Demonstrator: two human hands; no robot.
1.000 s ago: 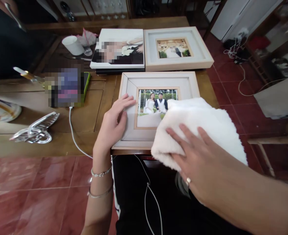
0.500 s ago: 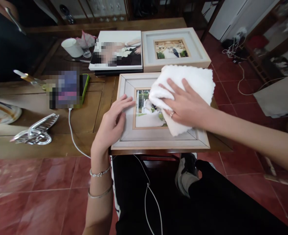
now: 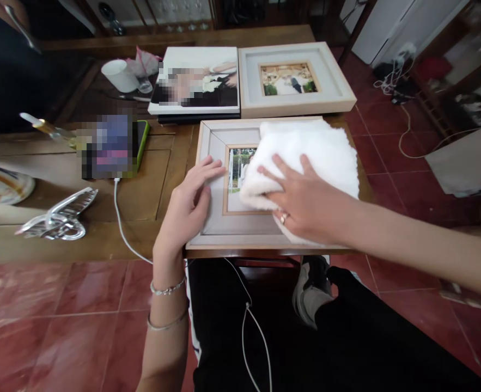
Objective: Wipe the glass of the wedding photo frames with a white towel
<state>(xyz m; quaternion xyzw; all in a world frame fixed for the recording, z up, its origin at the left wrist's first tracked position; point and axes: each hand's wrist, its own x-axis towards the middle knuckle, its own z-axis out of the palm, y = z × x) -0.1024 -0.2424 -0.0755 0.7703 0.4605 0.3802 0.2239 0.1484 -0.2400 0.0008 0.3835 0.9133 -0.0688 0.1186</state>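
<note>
A pale wooden picture frame (image 3: 211, 228) with a wedding photo lies flat at the near edge of the wooden table (image 3: 150, 190). My left hand (image 3: 189, 204) rests flat on the frame's left border, fingers stretched out, holding nothing. A white fluffy cloth (image 3: 317, 149) covers the right part of the frame and most of the photo. My right hand (image 3: 305, 198) presses down on the cloth with fingers spread; a ring shows on one finger.
Behind the frame lie a second framed photo (image 3: 334, 87) and a photo album (image 3: 199, 81). A phone (image 3: 111, 147) with a white cable, a silver hair clip (image 3: 58, 220), a white cup (image 3: 120, 75) and a plate (image 3: 1, 185) sit to the left. Red tiled floor surrounds the table.
My right hand with the cloth swept up over the frame from its near right corner, then slid back toward me across the photo. My left hand has stayed in place.
</note>
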